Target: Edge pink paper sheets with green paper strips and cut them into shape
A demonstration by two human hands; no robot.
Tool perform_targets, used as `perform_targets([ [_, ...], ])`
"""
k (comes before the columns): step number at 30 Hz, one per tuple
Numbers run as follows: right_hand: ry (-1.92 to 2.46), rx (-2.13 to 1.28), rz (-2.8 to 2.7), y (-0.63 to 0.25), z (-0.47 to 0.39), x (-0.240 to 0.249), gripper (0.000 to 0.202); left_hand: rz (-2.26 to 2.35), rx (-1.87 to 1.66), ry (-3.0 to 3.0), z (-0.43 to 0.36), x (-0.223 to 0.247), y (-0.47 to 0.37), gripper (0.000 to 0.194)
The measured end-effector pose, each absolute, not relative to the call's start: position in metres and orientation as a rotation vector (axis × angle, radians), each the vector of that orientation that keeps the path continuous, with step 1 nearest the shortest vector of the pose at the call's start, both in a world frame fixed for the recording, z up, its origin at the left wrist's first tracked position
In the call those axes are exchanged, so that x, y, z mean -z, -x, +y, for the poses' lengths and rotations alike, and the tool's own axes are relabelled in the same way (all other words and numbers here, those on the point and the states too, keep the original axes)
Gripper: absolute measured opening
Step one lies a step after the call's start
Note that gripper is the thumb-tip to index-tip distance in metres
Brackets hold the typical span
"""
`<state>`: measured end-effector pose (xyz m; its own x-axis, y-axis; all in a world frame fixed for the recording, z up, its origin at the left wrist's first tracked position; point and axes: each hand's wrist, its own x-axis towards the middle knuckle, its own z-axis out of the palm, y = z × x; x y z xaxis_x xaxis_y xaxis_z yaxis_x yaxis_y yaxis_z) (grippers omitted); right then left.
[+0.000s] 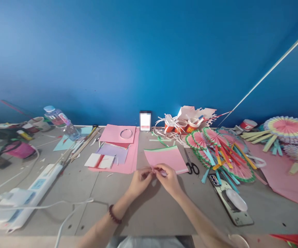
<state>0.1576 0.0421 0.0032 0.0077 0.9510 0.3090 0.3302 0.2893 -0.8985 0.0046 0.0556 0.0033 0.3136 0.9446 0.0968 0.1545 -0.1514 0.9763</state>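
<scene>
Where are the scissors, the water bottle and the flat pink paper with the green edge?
Scissors (190,163): head view, where the blades meet the handles.
Water bottle (62,119): head view, middle of its side.
Flat pink paper with the green edge (165,157): head view, its pink middle.

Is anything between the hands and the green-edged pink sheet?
Nothing visible: the left hand and right hand meet at the near edge of the pink sheet; the scissors lie at its right, clear of them.

Diffuse light is leaving a pale sheen on the left of the blue wall (92,65); soft shadows are falling below the left hand (140,179) and right hand (168,179), distortion is stretching the edges, and pixelation is masking a small screen (145,121).
</scene>
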Motion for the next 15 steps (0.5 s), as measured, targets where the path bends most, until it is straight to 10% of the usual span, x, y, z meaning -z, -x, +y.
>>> perform_targets([
  [15,1.186,-0.654,-1.618,-0.156,0.04,0.003,0.015,1.009,-0.935,-1.37,0.059,-0.008,-0.005,0.046],
])
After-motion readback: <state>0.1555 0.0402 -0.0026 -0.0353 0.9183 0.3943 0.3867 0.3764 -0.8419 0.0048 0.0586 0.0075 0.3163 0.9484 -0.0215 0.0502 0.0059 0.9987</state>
